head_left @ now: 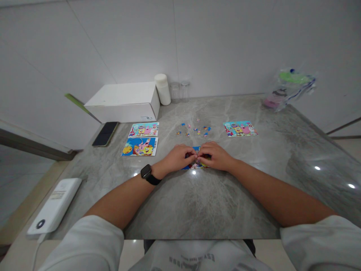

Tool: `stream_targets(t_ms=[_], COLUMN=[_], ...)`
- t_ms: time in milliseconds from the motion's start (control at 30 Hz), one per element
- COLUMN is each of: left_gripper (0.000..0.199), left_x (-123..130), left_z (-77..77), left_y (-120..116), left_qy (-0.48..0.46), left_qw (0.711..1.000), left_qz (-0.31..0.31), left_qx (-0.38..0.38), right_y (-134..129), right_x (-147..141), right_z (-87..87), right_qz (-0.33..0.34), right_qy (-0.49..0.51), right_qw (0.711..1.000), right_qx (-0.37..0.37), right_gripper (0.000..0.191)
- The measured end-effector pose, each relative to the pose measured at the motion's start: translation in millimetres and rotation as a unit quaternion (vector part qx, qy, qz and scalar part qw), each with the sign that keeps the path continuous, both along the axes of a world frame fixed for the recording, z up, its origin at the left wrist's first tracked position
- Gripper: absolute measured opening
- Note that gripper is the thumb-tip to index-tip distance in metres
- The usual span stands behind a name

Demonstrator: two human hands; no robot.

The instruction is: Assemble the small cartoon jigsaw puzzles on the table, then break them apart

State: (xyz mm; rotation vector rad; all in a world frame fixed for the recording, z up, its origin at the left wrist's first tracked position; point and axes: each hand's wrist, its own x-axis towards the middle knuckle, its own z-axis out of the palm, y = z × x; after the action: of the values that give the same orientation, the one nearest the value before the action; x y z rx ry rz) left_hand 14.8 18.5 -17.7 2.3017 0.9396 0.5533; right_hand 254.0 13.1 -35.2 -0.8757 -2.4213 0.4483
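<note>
Both hands meet over a small blue cartoon jigsaw puzzle (194, 165) lying flat near the middle of the table. My left hand (180, 156), with a black watch on its wrist, has thumb and forefinger closed at the puzzle's middle. From the other side, my right hand (216, 156) pinches at nearly the same spot, its fingertips touching or almost touching the left ones. Whatever is between the fingertips is too small and covered to make out. Loose jigsaw pieces (195, 129), several of them, lie scattered just beyond the hands.
Left of the pieces lie two cartoon cards, one pink-and-blue (144, 130) and one blue (140, 146); another card (240, 128) lies right. Around stand a phone (105, 134), white box (121, 101), white bottle (163, 90), clear glasses (184, 92), plastic bag (290, 90) and white power bank (56, 205).
</note>
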Motion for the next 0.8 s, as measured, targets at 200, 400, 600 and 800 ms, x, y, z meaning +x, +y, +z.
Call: stream_targets(t_ms=[200,400,600,800], left_gripper=[0.022,0.021,0.017,0.02], left_x=[0,-1,-5,-3], left_z=[0.1,0.9,5.1,9.7], left_y=[0,-1,-2,-7], left_qy=[0.002,0.01,0.031,0.086], left_qw=[1.0,1.0,0.998,0.992], left_qz=[-0.008,-0.008,-0.032,-0.067], left_qx=[0.005,0.024,0.048,0.065], right_y=[2,2,1,1], right_x=[1,3,2,2], right_z=[-0.6,2.9,2.8,1.5], right_qz=[0.011,0.015,0.01,0.0], right_qy=[-0.003,-0.009,-0.026,-0.041], right_qw=[1.0,1.0,1.0,0.999], right_qx=[-0.003,-0.002,-0.007,0.004], right_gripper=[0.012,0.014,0.012,0.012])
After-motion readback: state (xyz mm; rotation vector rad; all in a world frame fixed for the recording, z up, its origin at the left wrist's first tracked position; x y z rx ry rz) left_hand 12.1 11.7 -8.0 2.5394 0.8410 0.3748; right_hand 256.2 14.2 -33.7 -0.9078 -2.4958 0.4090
